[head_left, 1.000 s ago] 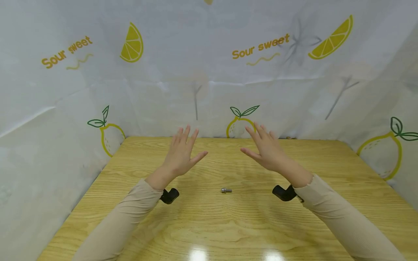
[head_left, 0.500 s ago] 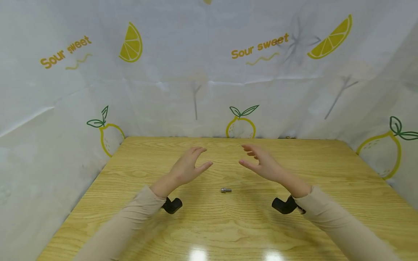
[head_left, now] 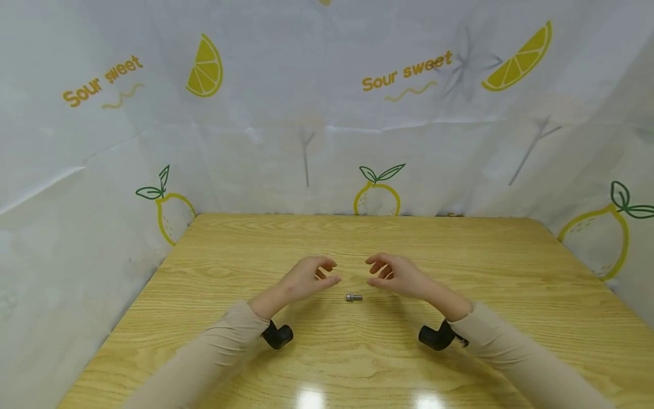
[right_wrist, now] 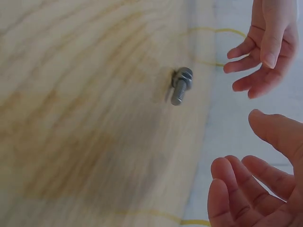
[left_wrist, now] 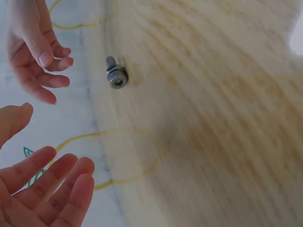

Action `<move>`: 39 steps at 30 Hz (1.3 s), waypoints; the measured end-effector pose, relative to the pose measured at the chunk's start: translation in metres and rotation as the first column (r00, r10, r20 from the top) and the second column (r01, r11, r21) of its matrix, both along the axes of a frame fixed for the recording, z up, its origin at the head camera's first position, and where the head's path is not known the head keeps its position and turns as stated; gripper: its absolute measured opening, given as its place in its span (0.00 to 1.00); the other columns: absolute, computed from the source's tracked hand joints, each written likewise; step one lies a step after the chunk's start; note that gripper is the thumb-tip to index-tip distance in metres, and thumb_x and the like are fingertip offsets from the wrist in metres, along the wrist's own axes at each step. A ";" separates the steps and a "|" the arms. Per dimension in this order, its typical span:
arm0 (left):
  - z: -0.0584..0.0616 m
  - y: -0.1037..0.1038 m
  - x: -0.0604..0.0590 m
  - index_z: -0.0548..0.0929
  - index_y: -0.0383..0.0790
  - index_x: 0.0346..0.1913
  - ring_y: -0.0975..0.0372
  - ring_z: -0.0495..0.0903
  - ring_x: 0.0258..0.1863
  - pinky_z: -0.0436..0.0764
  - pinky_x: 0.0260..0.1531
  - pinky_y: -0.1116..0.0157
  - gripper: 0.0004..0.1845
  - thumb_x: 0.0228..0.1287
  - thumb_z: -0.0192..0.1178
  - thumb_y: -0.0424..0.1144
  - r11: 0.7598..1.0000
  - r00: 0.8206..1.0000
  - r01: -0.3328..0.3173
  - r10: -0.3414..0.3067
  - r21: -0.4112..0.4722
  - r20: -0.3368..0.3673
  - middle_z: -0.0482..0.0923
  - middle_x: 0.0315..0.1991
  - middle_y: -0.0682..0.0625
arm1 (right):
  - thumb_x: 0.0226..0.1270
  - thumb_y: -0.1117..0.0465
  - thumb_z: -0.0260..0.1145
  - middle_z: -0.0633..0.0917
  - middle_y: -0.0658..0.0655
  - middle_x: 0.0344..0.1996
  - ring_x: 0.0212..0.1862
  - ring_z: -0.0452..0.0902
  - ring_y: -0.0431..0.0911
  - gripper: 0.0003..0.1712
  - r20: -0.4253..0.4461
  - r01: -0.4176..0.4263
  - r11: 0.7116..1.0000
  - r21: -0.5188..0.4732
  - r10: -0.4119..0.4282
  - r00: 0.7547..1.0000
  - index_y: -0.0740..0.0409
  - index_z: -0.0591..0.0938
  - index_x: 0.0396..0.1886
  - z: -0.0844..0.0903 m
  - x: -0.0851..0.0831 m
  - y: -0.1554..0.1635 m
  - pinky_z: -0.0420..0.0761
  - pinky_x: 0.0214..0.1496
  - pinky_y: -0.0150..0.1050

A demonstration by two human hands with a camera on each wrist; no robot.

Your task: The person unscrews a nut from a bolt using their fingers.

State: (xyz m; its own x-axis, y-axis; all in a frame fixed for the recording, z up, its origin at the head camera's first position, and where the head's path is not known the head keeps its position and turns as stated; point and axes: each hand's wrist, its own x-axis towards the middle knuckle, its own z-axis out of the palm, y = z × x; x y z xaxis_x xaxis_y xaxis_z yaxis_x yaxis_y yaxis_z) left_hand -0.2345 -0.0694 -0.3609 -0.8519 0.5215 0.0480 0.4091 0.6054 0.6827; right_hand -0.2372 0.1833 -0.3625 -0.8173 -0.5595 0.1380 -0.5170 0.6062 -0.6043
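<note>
A small metal socket-head bolt [head_left: 353, 297] lies on its side on the wooden table, head to the left and threaded end to the right. In the left wrist view the bolt [left_wrist: 117, 77] shows its hex socket and what looks like a nut close under the head. My left hand [head_left: 305, 278] hovers to the left of it, fingers loosely bent and thumb apart, holding nothing. On the other side my right hand [head_left: 401, 276] mirrors this pose, also without anything in it. Both sets of fingertips face each other across a gap just beyond the bolt.
The wood-grain table [head_left: 245, 238] meets a white cloth [head_left: 255, 153] printed with lemons at the back and sides. A black angled mount [head_left: 278, 336] sits under the left wrist, another black mount [head_left: 436, 336] under the right. Two light reflections shine at the near edge.
Both hands have come down and nearer to me, closing in toward each other and the bolt. Their fingers went from spread and straight to loosely bent. The bolt has stayed in place.
</note>
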 end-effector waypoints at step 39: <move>-0.028 0.028 0.003 0.85 0.35 0.38 0.67 0.73 0.29 0.71 0.29 0.74 0.07 0.59 0.63 0.34 0.996 0.999 0.041 -0.039 -0.074 0.023 0.82 0.30 0.47 | 0.58 0.65 0.68 0.82 0.52 0.24 0.26 0.72 0.33 0.04 0.097 -0.057 0.998 0.037 0.053 0.994 0.62 0.82 0.31 -0.031 0.002 -0.023 0.74 0.30 0.26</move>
